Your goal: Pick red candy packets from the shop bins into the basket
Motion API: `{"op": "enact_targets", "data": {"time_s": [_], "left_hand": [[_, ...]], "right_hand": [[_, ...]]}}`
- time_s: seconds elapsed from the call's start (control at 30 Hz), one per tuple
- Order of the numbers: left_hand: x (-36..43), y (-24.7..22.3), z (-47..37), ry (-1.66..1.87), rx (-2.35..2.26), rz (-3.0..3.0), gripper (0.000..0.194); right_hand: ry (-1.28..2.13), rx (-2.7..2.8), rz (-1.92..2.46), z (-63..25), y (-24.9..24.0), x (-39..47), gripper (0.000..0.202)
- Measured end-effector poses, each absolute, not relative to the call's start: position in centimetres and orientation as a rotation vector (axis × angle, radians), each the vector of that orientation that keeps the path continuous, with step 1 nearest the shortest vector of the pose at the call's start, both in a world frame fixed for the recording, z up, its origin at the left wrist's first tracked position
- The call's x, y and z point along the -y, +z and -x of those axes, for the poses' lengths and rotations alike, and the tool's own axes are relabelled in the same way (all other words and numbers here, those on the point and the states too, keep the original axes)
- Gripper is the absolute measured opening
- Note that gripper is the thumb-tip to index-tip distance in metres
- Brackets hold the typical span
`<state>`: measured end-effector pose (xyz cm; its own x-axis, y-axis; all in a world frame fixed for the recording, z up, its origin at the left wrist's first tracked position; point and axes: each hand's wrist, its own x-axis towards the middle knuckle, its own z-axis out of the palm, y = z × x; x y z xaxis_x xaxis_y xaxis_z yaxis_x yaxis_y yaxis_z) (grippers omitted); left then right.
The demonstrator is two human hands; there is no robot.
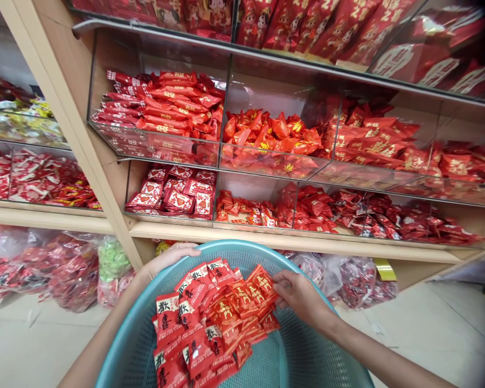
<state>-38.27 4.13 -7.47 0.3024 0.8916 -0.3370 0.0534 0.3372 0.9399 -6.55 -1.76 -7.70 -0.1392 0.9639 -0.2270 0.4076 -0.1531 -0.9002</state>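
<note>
A round teal plastic basket [285, 353] with perforated walls takes up the lower middle of the view. My left hand [170, 258] is closed over its far left rim. Inside lie red candy packets: several with black characters on a cream band [167, 318], and several with gold characters [226, 315] to their right. Over the basket's right half, my right hand [299, 293] has its fingertips pinched at the edge of a red packet with gold characters [262, 284] at the pile's upper right. The thumb is partly hidden.
Wooden shelves stand ahead, with clear-fronted bins of red wrapped sweets [173, 102] and square red packets [181, 194]. A shelf ledge [291, 242] runs just beyond the basket's far rim. Plastic bags of sweets [73, 269] sit on the tiled floor [440, 318] beneath.
</note>
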Motion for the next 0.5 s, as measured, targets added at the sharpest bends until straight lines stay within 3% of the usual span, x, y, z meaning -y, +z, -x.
{"op": "enact_targets", "data": {"time_s": [0.2, 0.37, 0.5], "left_hand": [[-4.6, -8.0, 38.7, 0.698, -1.15, -1.251, 0.027], [-4.9, -8.5, 38.9, 0.69, -1.18, -1.24, 0.034], [-4.9, -8.6, 38.9, 0.709, -1.154, -1.223, 0.032]], "right_hand": [[0.818, 1.964, 1.64, 5.8, -6.7, 1.4, 0.013], [0.255, 2.203, 1.6, 7.0, -1.2, -2.0, 0.021], [0.042, 2.203, 1.494, 9.8, 1.9, -7.8, 0.022]]}}
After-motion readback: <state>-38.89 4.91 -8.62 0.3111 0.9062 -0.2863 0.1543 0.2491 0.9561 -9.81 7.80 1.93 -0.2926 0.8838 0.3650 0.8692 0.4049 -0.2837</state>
